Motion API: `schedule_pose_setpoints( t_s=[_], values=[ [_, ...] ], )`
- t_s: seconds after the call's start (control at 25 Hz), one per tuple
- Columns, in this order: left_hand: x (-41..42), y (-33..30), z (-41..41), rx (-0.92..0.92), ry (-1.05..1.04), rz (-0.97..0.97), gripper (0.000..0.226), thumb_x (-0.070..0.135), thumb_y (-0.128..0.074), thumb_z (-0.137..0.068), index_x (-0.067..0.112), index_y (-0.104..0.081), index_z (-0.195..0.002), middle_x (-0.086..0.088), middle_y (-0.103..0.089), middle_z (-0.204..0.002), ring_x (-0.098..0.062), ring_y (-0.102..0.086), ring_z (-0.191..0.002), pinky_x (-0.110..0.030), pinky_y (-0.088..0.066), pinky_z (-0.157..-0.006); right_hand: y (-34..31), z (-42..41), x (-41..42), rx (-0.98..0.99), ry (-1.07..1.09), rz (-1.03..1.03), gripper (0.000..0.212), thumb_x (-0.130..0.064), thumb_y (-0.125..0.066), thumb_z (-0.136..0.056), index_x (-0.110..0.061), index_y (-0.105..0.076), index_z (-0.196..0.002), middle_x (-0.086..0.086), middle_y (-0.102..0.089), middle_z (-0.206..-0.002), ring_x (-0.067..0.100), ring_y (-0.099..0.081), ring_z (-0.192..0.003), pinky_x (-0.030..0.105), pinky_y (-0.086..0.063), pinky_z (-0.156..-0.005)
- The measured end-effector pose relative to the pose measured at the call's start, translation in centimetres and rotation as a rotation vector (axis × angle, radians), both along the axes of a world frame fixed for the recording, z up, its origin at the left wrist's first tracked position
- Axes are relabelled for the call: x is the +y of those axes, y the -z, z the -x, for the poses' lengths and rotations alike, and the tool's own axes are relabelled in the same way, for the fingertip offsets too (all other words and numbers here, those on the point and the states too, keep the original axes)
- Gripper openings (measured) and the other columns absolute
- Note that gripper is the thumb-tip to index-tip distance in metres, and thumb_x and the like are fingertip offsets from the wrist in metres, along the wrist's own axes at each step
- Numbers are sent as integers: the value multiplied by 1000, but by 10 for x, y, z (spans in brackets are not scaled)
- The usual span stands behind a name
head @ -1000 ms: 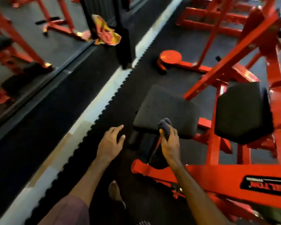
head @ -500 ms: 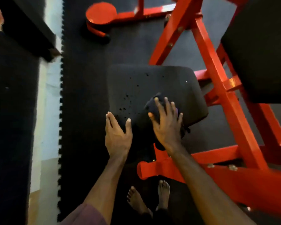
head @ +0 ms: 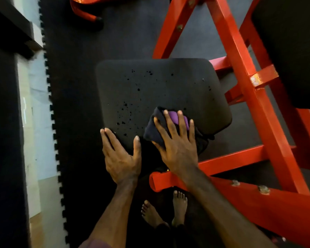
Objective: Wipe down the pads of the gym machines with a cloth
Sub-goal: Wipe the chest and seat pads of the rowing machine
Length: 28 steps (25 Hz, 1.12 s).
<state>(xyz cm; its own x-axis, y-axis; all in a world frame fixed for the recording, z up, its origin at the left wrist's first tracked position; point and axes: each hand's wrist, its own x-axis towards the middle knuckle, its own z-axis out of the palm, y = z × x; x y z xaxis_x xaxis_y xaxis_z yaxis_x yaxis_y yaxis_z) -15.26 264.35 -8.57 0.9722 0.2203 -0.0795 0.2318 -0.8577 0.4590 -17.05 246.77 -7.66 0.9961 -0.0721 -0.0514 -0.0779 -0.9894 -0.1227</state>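
A black seat pad (head: 161, 90) of a red gym machine lies below me, speckled with dark droplets on its left half. A dark cloth (head: 155, 131) with a purple patch sits on the pad's near edge. My right hand (head: 177, 145) lies flat on the cloth with straight, spread fingers, pressing it onto the pad. My left hand (head: 120, 154) rests at the pad's near left corner, fingers straight and thumb out, holding nothing. A second black pad (head: 293, 51) fills the upper right.
Red frame beams (head: 243, 97) slant across the right side and a red bar (head: 240, 197) runs below my right arm. Black rubber floor tiles (head: 75, 86) with a toothed edge meet a pale floor strip (head: 36, 122) at left. My bare feet (head: 168, 210) stand near the bar.
I have leaned in over the seat pad. My right hand went from gripping the bunched cloth to pressing it flat on the pad. My left hand came to the pad's corner.
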Motion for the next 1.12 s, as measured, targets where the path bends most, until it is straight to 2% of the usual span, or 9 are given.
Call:
schedule_pose_setpoints(
  t_s=[0.08, 0.24, 0.32, 0.44, 0.64, 0.8, 0.88, 1.0, 1.12],
  values=[
    [0, -2, 0, 5, 0, -9, 100, 78, -36, -98, 14, -6, -169, -10, -10, -176, -33, -34, -152, -56, -51, -107, -3, 24, -37, 17, -83, 32, 80, -58, -53, -102, -35, -15, -168, 0, -3, -178, 34, 1, -163, 64, -11, -127],
    [-3, -1, -2, 35, -10, -5, 99, 77, -37, -98, 17, -4, -169, -8, -9, -176, -33, -33, -152, -58, -50, -107, -1, -20, -24, 50, 261, -54, 72, -63, -37, -107, -33, -16, -168, 3, -4, -177, 36, 6, -163, 66, -4, -127],
    [-1, 0, -2, 20, -17, -13, 99, 77, -38, -98, 17, -5, -169, -8, -10, -176, -32, -32, -153, -57, -49, -109, -2, -22, -9, 39, 125, -33, 71, -62, -37, -107, -31, -17, -168, 5, -3, -177, 37, 6, -162, 65, -7, -127],
    [-2, -3, -1, 22, -9, -2, 99, 75, -40, -98, 16, -5, -169, -9, -10, -176, -32, -32, -153, -55, -49, -108, -3, 21, -45, 39, -107, 19, 78, -56, -53, -103, -30, -18, -168, 3, -3, -177, 34, 4, -163, 64, -11, -127],
    [-2, 0, -2, 25, -17, -12, 99, 76, -40, -98, 15, -6, -169, -9, -11, -175, -31, -33, -151, -53, -48, -107, -4, -40, -22, 40, 265, -49, 71, -61, -33, -107, -28, -20, -168, 6, -8, -177, 37, 2, -163, 65, -6, -127],
    [-1, -1, -2, 15, -12, -9, 99, 76, -40, -98, 15, -7, -169, -10, -12, -175, -31, -32, -152, -54, -50, -107, 0, 4, -42, 9, -141, 22, 75, -57, -49, -105, -27, -21, -168, 5, -7, -177, 35, 1, -163, 63, -12, -127],
    [-1, 0, -2, 29, -19, -6, 100, 77, -39, -97, 15, -6, -169, -9, -11, -175, -31, -33, -152, -55, -52, -106, 1, 17, -71, 5, -91, 29, 77, -54, -55, -104, -28, -23, -168, 4, -8, -177, 33, 0, -163, 64, -12, -127],
    [-1, 2, -3, 24, -12, -11, 100, 77, -39, -97, 15, -6, -169, -9, -11, -175, -32, -34, -151, -54, -51, -106, 2, -36, -59, 30, 237, -39, 69, -59, -38, -107, -28, -22, -167, 5, -7, -177, 35, 3, -163, 65, -5, -128],
    [-1, 1, -1, 15, -18, -8, 100, 76, -39, -98, 15, -6, -169, -9, -11, -175, -32, -33, -152, -53, -49, -106, 1, -39, -36, 6, 51, -11, 71, -59, -39, -107, -27, -21, -168, 7, -5, -177, 38, 2, -162, 64, -7, -128]
  ],
)
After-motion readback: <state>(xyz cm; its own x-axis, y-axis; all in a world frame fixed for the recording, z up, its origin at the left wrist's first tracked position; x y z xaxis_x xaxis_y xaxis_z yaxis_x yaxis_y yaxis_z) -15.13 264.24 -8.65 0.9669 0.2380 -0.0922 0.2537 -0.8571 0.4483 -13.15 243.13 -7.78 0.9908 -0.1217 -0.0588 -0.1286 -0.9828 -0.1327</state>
